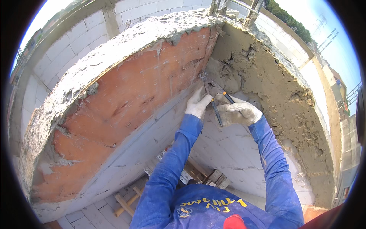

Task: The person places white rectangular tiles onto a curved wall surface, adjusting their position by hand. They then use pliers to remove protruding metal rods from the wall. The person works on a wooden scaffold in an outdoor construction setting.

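Both my gloved hands are on a pair of pincers (215,84) with dark handles and orange bands, the handles spread apart. My left hand (197,103) pinches the left handle with its fingertips. My right hand (244,111) is closed round the other handle, its fingers reaching toward the left one. The pincers' jaws touch the inner corner, where an orange-brown formwork panel (148,76) meets a beam face of rough grey mortar (267,76). Whatever sits in the jaws is too small to make out.
Rough concrete (87,57) tops the beam, and steel bars (251,13) rise from its corner. White block walls (152,141) stand below the panel and behind the beam. Under my arms, far below, lie timber pieces (124,204) and planks (217,178).
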Tool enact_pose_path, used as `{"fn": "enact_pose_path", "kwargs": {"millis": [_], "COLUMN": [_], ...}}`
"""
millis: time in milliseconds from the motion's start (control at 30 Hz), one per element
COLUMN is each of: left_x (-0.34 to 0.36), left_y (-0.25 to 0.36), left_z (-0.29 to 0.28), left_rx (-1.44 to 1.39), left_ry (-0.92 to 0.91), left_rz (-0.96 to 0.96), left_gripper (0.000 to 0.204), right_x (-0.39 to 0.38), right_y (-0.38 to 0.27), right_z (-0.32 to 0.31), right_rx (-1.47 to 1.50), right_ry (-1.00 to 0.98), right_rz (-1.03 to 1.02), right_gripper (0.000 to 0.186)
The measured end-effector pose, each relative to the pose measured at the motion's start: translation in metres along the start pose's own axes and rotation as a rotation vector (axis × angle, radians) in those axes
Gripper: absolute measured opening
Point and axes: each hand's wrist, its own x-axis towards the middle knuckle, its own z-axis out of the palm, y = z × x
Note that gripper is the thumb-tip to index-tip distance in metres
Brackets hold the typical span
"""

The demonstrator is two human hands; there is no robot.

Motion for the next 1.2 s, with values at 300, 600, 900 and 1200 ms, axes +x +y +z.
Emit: {"fn": "enact_pose_path", "kwargs": {"millis": [300,600,900,1200], "left_x": [-0.007,-0.019,-0.018,-0.074], "left_y": [0.022,0.033,-0.066,-0.014], "left_z": [-0.019,-0.017,-0.123,-0.084], "left_rx": [0.005,-0.072,0.562,0.669], "left_ry": [-0.128,-0.139,0.228,0.208], "left_rz": [-0.091,-0.140,-0.144,0.012], "left_gripper": [0.067,0.065,0.056,0.048], "right_x": [0.001,0.006,0.087,-0.011], "right_y": [0.020,0.037,0.199,0.156], "right_z": [0.027,0.035,0.045,0.008], "right_rx": [0.146,0.330,0.395,-0.264], "right_ry": [-0.022,-0.019,0.210,0.365], "right_rz": [-0.059,-0.065,-0.198,-0.047], "right_gripper": [0.091,0.086,0.067,0.065]}}
